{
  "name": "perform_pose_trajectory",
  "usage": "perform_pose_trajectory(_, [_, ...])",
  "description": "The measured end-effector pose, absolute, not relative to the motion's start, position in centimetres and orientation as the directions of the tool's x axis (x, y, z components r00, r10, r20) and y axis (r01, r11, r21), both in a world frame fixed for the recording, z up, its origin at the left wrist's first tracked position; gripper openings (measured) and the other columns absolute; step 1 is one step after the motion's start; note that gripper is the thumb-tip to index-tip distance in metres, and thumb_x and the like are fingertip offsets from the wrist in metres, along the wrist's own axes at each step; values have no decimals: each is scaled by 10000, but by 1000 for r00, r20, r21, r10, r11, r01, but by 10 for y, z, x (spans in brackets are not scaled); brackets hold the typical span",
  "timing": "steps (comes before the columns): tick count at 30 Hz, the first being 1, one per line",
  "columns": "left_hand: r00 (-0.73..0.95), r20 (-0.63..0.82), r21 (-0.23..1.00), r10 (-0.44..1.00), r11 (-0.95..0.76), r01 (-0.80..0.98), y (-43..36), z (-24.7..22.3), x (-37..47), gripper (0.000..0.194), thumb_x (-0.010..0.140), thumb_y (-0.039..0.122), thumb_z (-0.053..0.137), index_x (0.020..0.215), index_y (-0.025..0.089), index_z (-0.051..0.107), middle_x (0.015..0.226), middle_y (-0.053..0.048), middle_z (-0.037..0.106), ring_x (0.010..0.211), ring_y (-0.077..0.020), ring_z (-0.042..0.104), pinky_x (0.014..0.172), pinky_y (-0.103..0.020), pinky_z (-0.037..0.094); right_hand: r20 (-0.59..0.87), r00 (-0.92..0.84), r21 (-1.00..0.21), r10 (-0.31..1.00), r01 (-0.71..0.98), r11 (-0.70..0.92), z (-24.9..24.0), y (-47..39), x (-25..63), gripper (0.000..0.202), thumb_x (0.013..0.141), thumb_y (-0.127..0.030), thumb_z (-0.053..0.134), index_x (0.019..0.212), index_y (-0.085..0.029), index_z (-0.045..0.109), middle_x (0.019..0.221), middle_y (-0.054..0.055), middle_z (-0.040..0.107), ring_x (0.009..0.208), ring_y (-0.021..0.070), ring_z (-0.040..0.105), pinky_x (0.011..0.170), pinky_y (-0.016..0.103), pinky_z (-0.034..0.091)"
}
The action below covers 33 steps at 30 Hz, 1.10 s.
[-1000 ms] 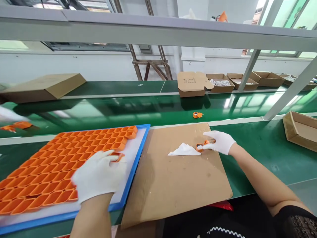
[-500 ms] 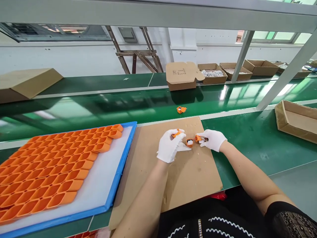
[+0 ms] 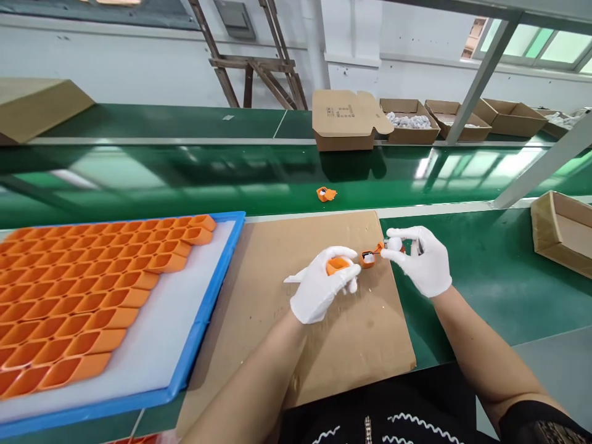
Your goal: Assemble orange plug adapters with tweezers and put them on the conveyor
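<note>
My left hand (image 3: pixel 321 285), in a white glove, is closed on a small orange cup-shaped part (image 3: pixel 338 265) over the brown cardboard sheet (image 3: pixel 324 345). My right hand (image 3: pixel 423 262), also gloved, pinches a small orange piece with a white inside (image 3: pixel 369 256) just to the right of that cup. The two orange pieces are nearly touching. A white cloth (image 3: pixel 296 279) peeks out from behind my left hand. To the left lies a blue-rimmed tray (image 3: pixel 203 320) with several rows of orange parts (image 3: pixel 92 296).
One loose orange part (image 3: pixel 326 194) lies on the green conveyor belt (image 3: pixel 231 179) beyond the cardboard. Open cardboard boxes (image 3: pixel 407 120) stand on the far bench, one (image 3: pixel 562 231) at the right edge. A slanted metal frame post (image 3: pixel 541 166) crosses at right.
My left hand left the tray with an orange part and came to the cardboard beside my right hand. My right hand lifted its small orange piece toward it. The view tilted down.
</note>
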<state>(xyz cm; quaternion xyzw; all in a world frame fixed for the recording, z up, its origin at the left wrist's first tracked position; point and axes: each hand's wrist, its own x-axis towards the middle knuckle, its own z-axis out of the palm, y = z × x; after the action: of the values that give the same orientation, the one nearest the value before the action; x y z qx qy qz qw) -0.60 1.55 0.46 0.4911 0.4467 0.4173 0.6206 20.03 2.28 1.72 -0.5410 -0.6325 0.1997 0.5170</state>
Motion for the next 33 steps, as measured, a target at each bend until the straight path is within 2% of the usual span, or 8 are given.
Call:
perform_pose_trajectory(4, [424, -177, 970, 888, 230, -78, 14, 6, -3, 550, 732, 585, 773, 1053, 161, 628, 655, 22, 599, 483, -104, 522, 452, -234, 324, 441, 31, -877, 897, 229, 423, 13, 6, 185, 365, 660, -401, 915, 904, -240, 696, 738, -17, 685, 600, 152, 587, 501, 311, 409])
perform_pose_trajectory(8, [480, -250, 930, 841, 346, -123, 12, 10, -2, 561, 652, 608, 835, 947, 178, 627, 563, 53, 541, 450, -89, 464, 444, -224, 246, 537, -11, -795, 843, 327, 511, 10, 0, 177, 358, 654, -394, 924, 905, -269, 703, 858, 8, 712, 695, 165, 639, 523, 313, 480])
perform_pose_trajectory(11, [504, -294, 902, 812, 411, -135, 11, 13, -2, 408, 741, 550, 783, 826, 188, 615, 522, 55, 510, 440, -74, 410, 456, -225, 213, 595, -104, -723, 797, 363, 588, 15, -1, 175, 358, 672, -348, 918, 949, -295, 697, 921, 10, 742, 861, 205, 700, 712, 369, 591])
perform_pose_trajectory(14, [562, -249, 898, 789, 405, -170, 12, 17, -3, 410, 817, 540, 683, 659, 179, 572, 477, 35, 467, 452, -74, 350, 477, -248, 186, 554, -174, -720, 814, 391, 573, 21, -2, 176, 338, 740, -341, 871, 1029, -307, 698, 1019, 17, 770, 975, 227, 720, 849, 413, 608])
perform_pose_trajectory(18, [623, -208, 906, 754, 388, -168, 14, 17, -6, 483, 823, 597, 661, 618, 181, 528, 425, 34, 438, 430, -68, 239, 488, -272, 150, 522, -213, -704, 826, 439, 558, 23, -3, 180, 255, 838, -311, 790, 1082, -305, 715, 1061, 13, 787, 940, 210, 748, 832, 381, 629])
perform_pose_trajectory(22, [605, -232, 898, 762, 406, -167, 14, 12, -5, 621, 740, 740, 684, 578, 183, 464, 460, 23, 464, 430, -65, 309, 478, -255, 188, 570, -250, -628, 783, 481, 611, 18, -5, 182, 225, 846, -309, 781, 1068, -307, 740, 1031, -6, 801, 931, 197, 757, 847, 345, 628])
perform_pose_trajectory(26, [511, -303, 898, 804, 421, -130, 12, 13, -1, 568, 705, 654, 769, 586, 176, 485, 496, 33, 458, 444, -67, 376, 464, -236, 159, 536, -262, -576, 803, 582, 574, 13, -5, 181, 209, 820, -292, 782, 1026, -316, 768, 1010, -11, 804, 896, 201, 761, 779, 329, 634])
perform_pose_trajectory(33, [450, -340, 910, 826, 410, -64, 12, 18, 1, 516, 674, 633, 799, 641, 180, 552, 490, 26, 502, 435, -73, 379, 452, -241, 169, 577, -241, -570, 780, 566, 596, 10, -2, 181, 260, 844, -277, 767, 1098, -332, 759, 1060, -14, 798, 922, 192, 756, 795, 320, 633])
